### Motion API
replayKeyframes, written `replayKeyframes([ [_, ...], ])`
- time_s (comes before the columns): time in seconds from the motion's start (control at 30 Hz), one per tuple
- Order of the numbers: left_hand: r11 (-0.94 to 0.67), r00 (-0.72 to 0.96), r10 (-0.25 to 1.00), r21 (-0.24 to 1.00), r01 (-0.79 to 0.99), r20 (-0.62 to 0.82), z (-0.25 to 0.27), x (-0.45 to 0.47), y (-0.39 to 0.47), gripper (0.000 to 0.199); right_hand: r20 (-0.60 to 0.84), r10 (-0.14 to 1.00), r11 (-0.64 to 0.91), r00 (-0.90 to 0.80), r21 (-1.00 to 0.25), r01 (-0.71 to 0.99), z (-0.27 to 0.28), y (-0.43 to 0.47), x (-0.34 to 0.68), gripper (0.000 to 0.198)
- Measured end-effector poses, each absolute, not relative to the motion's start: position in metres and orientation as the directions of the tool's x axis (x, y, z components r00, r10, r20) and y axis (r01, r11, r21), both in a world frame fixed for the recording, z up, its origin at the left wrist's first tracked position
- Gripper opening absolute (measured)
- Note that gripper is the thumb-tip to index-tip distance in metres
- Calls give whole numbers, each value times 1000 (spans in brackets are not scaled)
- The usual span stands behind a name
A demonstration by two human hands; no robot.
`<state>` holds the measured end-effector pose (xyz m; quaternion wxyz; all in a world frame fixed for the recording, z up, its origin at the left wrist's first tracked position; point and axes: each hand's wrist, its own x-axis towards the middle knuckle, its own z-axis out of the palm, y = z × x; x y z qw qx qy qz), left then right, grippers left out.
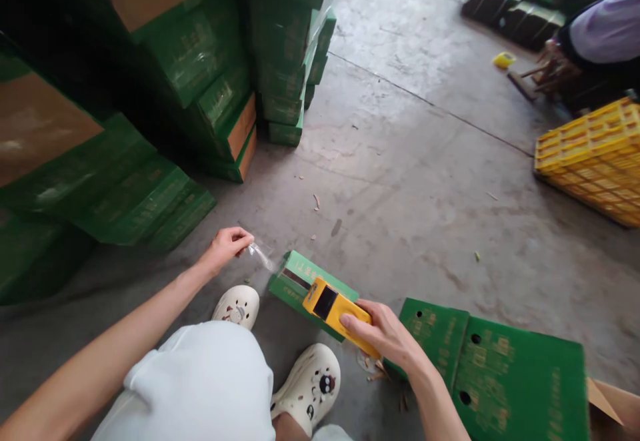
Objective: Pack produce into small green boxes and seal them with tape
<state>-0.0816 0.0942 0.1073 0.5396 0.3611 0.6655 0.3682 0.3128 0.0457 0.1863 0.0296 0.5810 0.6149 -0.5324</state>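
In the head view, my right hand (377,327) is wrapped round a yellow tape dispenser (345,314) with a dark window. The dispenser is over the top of a narrow green carton (295,297), whose two top flaps have a dark gap between them. To the left, my left hand (229,249) pinches a strip of clear tape (261,255) that hangs toward the carton's left end. Whether the strip touches the carton, I cannot tell. The carton is on the floor just beyond my white clogs (313,387).
Stacks of green cartons (200,61) rise at left. Flattened green cardboard (520,374) lies at lower right. A yellow plastic crate (590,161) is at right, with a seated person (605,31) behind it. Beyond are more dark green cartons (535,21) on the concrete floor (400,181).
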Motion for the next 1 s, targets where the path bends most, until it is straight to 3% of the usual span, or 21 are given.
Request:
replayKeyframes([
  [0.27, 381, -191, 918, 905, 188, -347, 107, -94, 85, 37, -646, 699, -156, -307, -556, 816, 182, 47, 307, 57],
  [0.63, 426, -271, 889, 882, 202, -368, 69, -99, 87, 43, -714, 693, -81, -103, -220, 972, 177, 53, 267, 51],
  [1.0, 475, -250, 877, 820, 320, -410, 38, -90, 86, 38, -711, 699, -105, -81, -214, 971, 186, 54, 263, 52],
])
